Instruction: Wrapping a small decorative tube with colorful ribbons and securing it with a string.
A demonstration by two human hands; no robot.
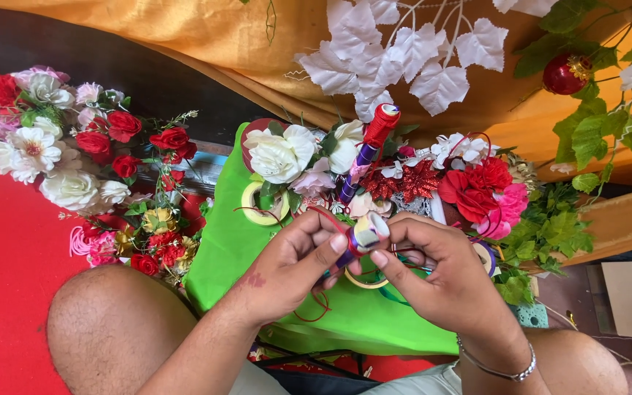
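A: Hands first. Grip?
B: Left hand (287, 267) and right hand (440, 281) both pinch the near end of the ribbon-wrapped stick (363, 179), fingertips clenched on it from either side, equally near.
A: Axis?
B: Runs away from the grip, up over the green cloth (228, 256) to its red tip among white flowers (279, 155).
A: Beyond?
B: Orange drape (206, 33).
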